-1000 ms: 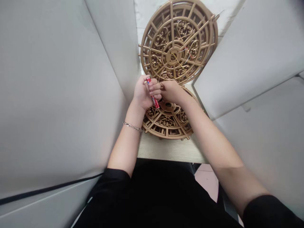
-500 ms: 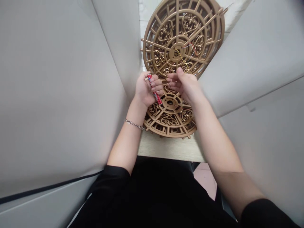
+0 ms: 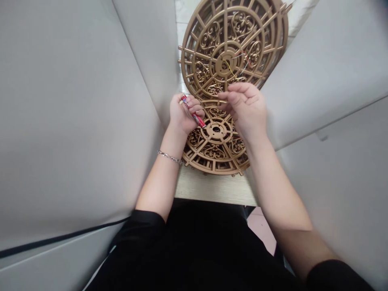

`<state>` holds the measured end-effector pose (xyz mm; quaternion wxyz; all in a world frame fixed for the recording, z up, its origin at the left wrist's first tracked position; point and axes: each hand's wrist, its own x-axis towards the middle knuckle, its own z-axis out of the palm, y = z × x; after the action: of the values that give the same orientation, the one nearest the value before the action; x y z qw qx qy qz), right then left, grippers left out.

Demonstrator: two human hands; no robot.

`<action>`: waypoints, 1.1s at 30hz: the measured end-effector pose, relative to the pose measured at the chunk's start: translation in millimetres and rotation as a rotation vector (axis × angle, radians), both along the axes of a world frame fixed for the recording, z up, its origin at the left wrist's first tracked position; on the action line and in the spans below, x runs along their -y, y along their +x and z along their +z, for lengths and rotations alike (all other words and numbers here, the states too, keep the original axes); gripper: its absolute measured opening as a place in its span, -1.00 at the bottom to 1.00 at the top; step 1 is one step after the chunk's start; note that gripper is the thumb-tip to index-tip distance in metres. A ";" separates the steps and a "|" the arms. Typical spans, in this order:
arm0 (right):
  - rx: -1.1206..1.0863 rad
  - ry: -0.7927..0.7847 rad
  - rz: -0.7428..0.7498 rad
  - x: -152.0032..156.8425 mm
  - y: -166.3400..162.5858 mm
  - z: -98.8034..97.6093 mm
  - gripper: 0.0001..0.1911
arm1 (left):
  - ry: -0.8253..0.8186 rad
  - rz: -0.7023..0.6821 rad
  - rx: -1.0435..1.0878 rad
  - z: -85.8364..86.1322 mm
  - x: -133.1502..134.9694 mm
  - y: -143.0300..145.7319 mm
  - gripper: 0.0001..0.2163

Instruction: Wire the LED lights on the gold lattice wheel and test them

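My left hand (image 3: 185,113) is closed around a slim red tube (image 3: 198,120) with blue and white print, which slants down to the right. A thin dark strand shows at the tube's upper end. My right hand (image 3: 247,107) is raised to the right of it, fingers bent and thumb drawn in against them. Whatever lies between those fingertips is too small to make out. Beneath both hands is a round gold openwork panel (image 3: 214,163) with scrollwork and a central hole. A larger gold panel (image 3: 226,45) stands behind it, thin yellow, red and white wires at its hub.
The near panel rests on a pale wood-grain surface (image 3: 212,190). Tall grey-white boards stand close on the left (image 3: 69,113) and the right (image 3: 330,72). More gold rings are stacked behind the far panel. Pink flooring (image 3: 262,228) shows below the surface's edge.
My right hand has turned and risen slightly, its thumb now closer to the fingers. My left hand has shifted a little left and up with the red tube.
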<state>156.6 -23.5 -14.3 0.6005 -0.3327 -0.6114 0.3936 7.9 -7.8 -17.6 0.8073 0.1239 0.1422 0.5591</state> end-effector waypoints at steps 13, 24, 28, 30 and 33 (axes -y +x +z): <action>0.857 0.294 -0.112 33.3 -11.9 -9.3 -0.67 | -0.053 0.030 -0.042 4.0 3.0 6.1 -0.69; 0.964 0.270 -0.124 30.2 -6.7 -9.8 -0.75 | -0.012 0.032 -0.019 -0.9 -0.4 2.8 -0.71; 0.950 0.286 -0.120 28.7 -5.6 -12.3 -0.76 | 0.005 -0.028 0.062 -3.1 -1.8 1.8 -0.73; 0.944 0.299 -0.128 28.5 -5.7 -13.2 -0.76 | 0.013 -0.030 0.057 -3.8 -1.7 1.9 -0.73; 0.937 0.325 -0.143 28.5 -5.6 -14.3 -0.76 | 0.020 -0.016 0.008 -4.1 -1.2 2.2 -0.73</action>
<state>151.0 -52.0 -28.6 0.3309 -0.4171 -0.8444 0.0592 10.1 -6.6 -21.7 0.8111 0.1309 0.1322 0.5546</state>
